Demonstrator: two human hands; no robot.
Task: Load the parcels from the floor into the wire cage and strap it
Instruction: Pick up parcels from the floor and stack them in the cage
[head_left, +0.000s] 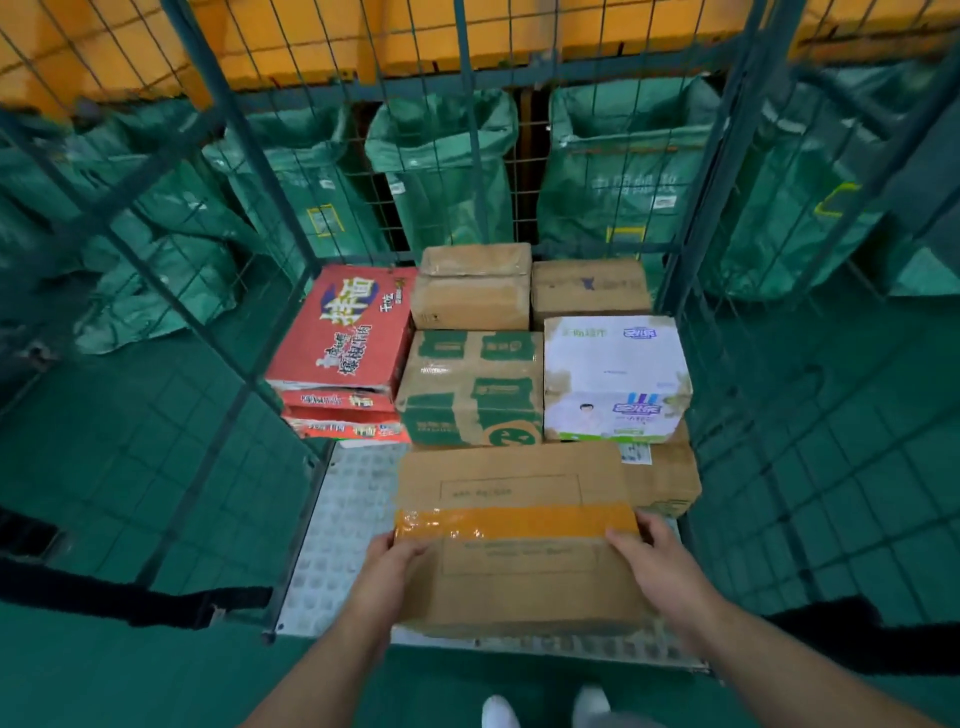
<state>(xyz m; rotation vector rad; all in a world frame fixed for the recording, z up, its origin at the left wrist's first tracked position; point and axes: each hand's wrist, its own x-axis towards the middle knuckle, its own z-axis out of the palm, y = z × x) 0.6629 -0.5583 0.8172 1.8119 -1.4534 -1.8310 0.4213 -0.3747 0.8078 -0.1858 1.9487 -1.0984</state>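
Note:
A long brown cardboard parcel (519, 551) with a band of orange tape lies at the front of the wire cage's metal floor (343, 519). My left hand (395, 564) grips its left side and my right hand (654, 561) grips its right side, thumbs on top. Behind it stand a red printed box stack (345, 332), a brown box with green print (472, 389), a white box (615, 374) and two plain brown boxes (472, 286) at the back. A black strap (156, 603) hangs at the cage's front left.
Green wire cage walls (249, 171) rise on the left, back and right. Green mail sacks (447, 166) hang behind the cage and lie outside on the left. The floor is green. My white shoes (545, 709) stand in front of the cage's open side.

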